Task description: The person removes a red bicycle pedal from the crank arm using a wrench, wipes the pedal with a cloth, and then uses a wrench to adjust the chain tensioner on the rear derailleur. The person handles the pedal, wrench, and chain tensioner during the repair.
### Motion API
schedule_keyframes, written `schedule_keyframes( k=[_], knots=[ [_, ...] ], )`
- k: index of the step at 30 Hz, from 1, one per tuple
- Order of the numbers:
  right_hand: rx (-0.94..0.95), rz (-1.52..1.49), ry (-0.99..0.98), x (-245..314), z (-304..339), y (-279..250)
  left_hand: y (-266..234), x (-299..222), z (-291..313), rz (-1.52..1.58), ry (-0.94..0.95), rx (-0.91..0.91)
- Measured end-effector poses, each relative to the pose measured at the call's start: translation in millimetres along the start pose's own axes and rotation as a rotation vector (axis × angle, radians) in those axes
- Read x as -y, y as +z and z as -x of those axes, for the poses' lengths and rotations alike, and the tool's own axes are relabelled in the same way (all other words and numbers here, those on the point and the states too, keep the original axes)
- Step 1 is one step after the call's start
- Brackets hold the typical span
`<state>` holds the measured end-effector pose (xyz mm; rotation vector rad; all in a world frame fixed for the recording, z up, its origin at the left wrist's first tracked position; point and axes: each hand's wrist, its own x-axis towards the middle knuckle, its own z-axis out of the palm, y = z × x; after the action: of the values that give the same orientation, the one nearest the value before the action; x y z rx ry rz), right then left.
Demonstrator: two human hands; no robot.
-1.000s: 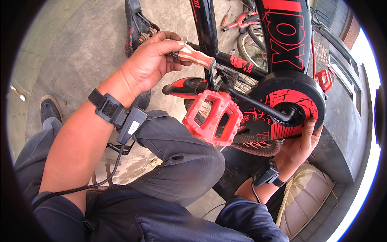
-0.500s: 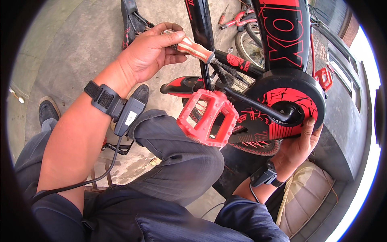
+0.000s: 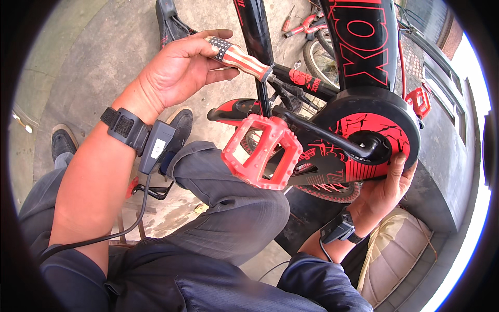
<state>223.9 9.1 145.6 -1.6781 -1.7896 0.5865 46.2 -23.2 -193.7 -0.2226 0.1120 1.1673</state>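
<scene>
A black and red bicycle frame (image 3: pixel 358 47) fills the right half of the view. My left hand (image 3: pixel 179 67) holds a screwdriver (image 3: pixel 241 60) loosely by the end of its handle, thumb and fingertips on it. The handle carries a stars-and-stripes pattern. Its shaft points right, toward the chain guard (image 3: pixel 332 151), where the tip is hard to make out. My right hand (image 3: pixel 387 182) grips the lower right edge of that round guard, thumb on its face, other fingers mostly hidden behind. Between my hands, the red pedal (image 3: pixel 262 152) hangs on the black crank arm (image 3: pixel 325 132).
A second red pedal (image 3: pixel 418 102) juts out on the far side. Behind the frame lie red bike parts (image 3: pixel 306 26) and a wheel (image 3: pixel 319 60) on the concrete floor. A padded cushion (image 3: pixel 397 255) is at the lower right. My knee (image 3: pixel 234 192) is below the pedal.
My left hand has shifted slightly left and its fingers have loosened, showing more of the screwdriver's handle, which has turned. The pedal and frame have shifted slightly left. My right hand stays in place.
</scene>
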Motion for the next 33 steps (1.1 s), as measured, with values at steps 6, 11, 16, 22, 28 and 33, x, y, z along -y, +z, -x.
schedule_keyframes(
  k=[6, 11, 16, 22, 28, 33],
  knots=[
    [0.007, 0.004, -0.013, 3, 2, 3, 4, -5, 2, -0.389, -0.168, -0.154],
    [-0.002, 0.005, -0.001, 5, 3, 5, 4, -4, 8, -0.035, -0.042, -0.1],
    [-0.015, 0.004, 0.003, 7, 4, 6, 7, -8, 7, -0.303, -0.165, -0.161],
    [0.018, 0.001, 0.004, 10, 4, 8, 14, -4, 7, -0.092, -0.058, -0.203],
    [0.004, 0.006, 0.01, 10, 6, 8, 11, -8, 2, -0.516, -0.282, -0.278],
    [0.016, 0.016, -0.005, 11, 6, 9, 11, -2, 7, -0.061, -0.074, -0.234]
  ],
)
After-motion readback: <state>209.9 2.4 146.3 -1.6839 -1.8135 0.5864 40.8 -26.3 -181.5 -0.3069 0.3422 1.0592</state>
